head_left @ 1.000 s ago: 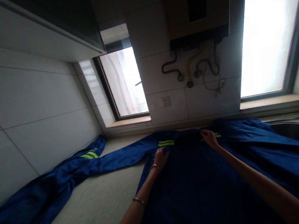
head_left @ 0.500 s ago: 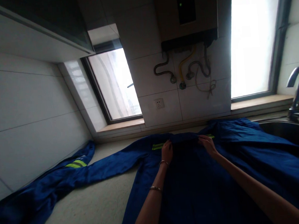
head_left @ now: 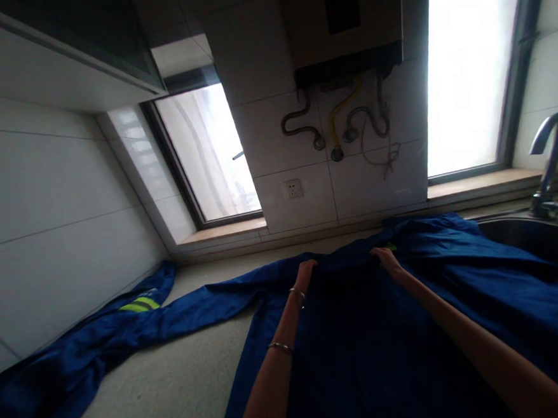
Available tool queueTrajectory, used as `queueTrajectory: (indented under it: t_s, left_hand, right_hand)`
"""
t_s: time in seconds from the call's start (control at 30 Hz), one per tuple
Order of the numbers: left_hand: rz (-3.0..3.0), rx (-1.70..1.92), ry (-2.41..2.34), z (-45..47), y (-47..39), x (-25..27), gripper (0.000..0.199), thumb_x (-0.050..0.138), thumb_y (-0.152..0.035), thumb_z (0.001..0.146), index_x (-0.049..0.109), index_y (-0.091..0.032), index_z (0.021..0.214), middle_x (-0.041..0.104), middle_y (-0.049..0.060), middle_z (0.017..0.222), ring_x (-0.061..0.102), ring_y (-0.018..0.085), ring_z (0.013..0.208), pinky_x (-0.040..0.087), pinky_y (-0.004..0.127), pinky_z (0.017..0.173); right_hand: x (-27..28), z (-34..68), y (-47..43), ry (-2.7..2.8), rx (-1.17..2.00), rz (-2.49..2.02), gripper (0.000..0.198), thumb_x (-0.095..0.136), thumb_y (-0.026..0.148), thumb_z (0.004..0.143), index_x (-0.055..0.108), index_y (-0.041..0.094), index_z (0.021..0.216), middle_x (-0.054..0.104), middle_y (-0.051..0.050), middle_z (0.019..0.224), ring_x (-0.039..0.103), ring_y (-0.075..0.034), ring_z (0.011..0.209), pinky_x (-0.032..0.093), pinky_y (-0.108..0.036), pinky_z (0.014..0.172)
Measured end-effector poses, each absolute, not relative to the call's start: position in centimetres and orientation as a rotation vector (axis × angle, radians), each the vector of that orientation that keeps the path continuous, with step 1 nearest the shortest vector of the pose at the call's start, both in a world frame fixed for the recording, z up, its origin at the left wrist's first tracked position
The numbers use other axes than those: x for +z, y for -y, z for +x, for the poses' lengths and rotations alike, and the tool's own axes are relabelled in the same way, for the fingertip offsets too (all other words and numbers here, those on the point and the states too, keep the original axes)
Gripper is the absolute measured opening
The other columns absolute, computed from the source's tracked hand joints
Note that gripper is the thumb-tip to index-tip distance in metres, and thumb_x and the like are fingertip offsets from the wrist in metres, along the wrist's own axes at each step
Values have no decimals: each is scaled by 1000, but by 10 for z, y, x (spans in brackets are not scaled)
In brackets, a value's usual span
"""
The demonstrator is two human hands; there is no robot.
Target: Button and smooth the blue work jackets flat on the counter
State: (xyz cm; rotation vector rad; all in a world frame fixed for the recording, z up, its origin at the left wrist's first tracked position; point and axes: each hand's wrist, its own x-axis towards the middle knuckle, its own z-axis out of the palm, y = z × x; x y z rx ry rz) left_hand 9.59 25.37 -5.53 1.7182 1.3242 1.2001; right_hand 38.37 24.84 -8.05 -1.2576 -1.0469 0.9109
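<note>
Gripping the far edge of a blue work jacket point(head_left: 364, 330) at its collar point(head_left: 344, 263), both hands are closed on the fabric: the left hand point(head_left: 306, 272) clamps the collar's left end and the right hand point(head_left: 384, 258) its right end, the two set apart with the dark fold of the collar stretched between them. The jacket lies spread flat on a pale speckled countertop point(head_left: 176, 382), its body running from the collar back toward the camera under both forearms. Its left sleeve point(head_left: 101, 339) stretches far out to the left along the counter, ending near the white tiled wall point(head_left: 54, 212), with a yellow-green reflective stripe point(head_left: 140, 304) showing on it; the right side of the garment drapes toward a metal sink point(head_left: 529, 236), just beside it – whether cloth hangs over the rim I cannot tell. A sliver of another reflective stripe peeks out just past the right hand's fingers. Two thin bracelets sit on the left arm, one at the wrist point(head_left: 296, 292) and one further down the forearm. Behind the collar runs a low window sill point(head_left: 223, 231) under a window point(head_left: 208, 156); a wall socket point(head_left: 292, 188) sits on the tiles between the two windows, below a wall-mounted water heater point(head_left: 343, 26) with its hoses point(head_left: 344, 125) – a curved tap point(head_left: 547, 152) stands at the sink's far edge.
</note>
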Motion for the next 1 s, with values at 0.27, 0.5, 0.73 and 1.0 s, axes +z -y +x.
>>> queueTrajectory:
  t_s: [0.27,0.5,0.73,1.0]
  left_hand:
    - [1716,1048,-1466,83,-244,-59,10,66,-24,61,65,-14,62,61,2,60,58,16,67,41,22,61]
    - [1456,944,-1365,84,-244,-58,16,61,-20,68,58,-12,54,59,2,49,62,17,54,48,26,56]
    - [1161,1142,-1007,83,-238,-51,17,64,-28,74,58,-12,77,68,12,81,67,23,81,53,36,76]
    - [935,1221,-860,90,-237,-50,17,70,-20,70,61,-7,76,68,14,79,67,26,79,52,39,80]
  right_hand:
    - [-75,390,-238,965,1057,-1153,20,57,37,59,59,19,67,54,3,54,47,-12,52,38,-24,51]
    - [-75,392,-243,958,1162,-1003,29,67,30,58,67,18,85,67,-4,78,60,-15,65,46,-24,56]
    - [-88,418,-250,1255,952,-1273,29,75,35,53,67,13,70,66,-4,64,59,-14,57,49,-24,53]
    - [-86,421,-242,1424,1257,-1394,33,77,42,56,65,13,66,68,-7,65,65,-19,62,54,-26,56]
